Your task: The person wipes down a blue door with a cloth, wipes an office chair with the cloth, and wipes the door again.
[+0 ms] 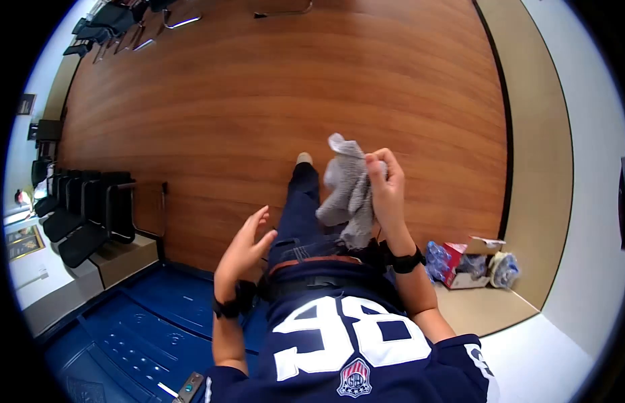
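Note:
A crumpled grey cloth [351, 191] hangs from my right hand [388, 185], whose thumb and fingers pinch its upper edge. It dangles in front of my legs, above the wooden floor [259, 87]. My left hand [248, 243] is held out by my waist, fingers stretched and thumb apart, with nothing in it. Dark bands sit on both my wrists. One shoe [304, 158] shows on the floor below, and the cloth covers part of my other leg.
At the left stands a row of black chairs [91, 208], with more chairs [111, 20] at the far left. A blue door [151, 322] with a lock is at lower left. By the right wall, a red and white box [468, 265] sits among plastic-wrapped items [505, 270].

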Demonstrator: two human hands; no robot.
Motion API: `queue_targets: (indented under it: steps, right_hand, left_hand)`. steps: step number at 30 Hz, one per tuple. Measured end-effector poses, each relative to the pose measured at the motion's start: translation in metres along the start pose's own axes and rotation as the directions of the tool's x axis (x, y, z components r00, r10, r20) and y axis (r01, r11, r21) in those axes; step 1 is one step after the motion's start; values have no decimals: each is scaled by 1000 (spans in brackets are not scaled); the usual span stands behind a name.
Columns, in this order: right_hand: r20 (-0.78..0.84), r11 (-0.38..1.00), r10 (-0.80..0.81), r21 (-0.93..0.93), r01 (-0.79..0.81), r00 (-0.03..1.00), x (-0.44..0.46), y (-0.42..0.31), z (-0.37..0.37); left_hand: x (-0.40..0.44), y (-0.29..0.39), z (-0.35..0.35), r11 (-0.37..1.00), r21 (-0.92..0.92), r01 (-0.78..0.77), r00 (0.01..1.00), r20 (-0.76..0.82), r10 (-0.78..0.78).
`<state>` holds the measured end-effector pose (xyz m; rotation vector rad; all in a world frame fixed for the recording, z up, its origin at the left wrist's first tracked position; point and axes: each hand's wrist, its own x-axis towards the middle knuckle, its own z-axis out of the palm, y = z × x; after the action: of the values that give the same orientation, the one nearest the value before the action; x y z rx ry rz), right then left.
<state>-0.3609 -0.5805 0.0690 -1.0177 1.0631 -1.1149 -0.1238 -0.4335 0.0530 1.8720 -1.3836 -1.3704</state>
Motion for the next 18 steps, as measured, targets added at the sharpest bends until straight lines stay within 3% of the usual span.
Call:
queue_targets:
  steps: [2, 4, 7, 10, 14, 15, 16, 18]
  right_hand:
    - [136, 1000, 7, -1, -7, 991, 27, 6, 29]
    - [275, 989, -25, -132, 63, 961, 53, 8, 59]
    - [513, 984, -11, -149, 102, 858, 94, 1, 90]
    - [648, 985, -10, -125, 120, 762, 154, -18, 106]
    - [681, 974, -133, -47, 224, 720, 243, -54, 116]
    - [678, 975, -87, -94, 203, 730, 269, -57, 113]
    - [635, 969, -196, 8, 247, 747, 289, -57, 114]
    - [556, 993, -118, 47, 111, 823, 319, -57, 108]
  left_hand:
    - [5, -2, -3, 965, -256, 63, 994, -71, -83]
    - [30, 14, -7, 965, -256, -56, 981, -195, 6]
    - [90, 34, -26, 926, -306, -222, 948, -288, 132]
    - [160, 46, -80, 907, -361, -216, 969, -191, 154]
    - [256, 66, -142, 936, -214, -281, 956, -152, 252]
    - [289, 83, -156, 912, -273, -307, 951, -134, 279]
    - [311, 105, -168, 890, -337, -308, 951, -114, 286]
    - [332, 135, -183, 868, -375, -325, 945, -89, 316]
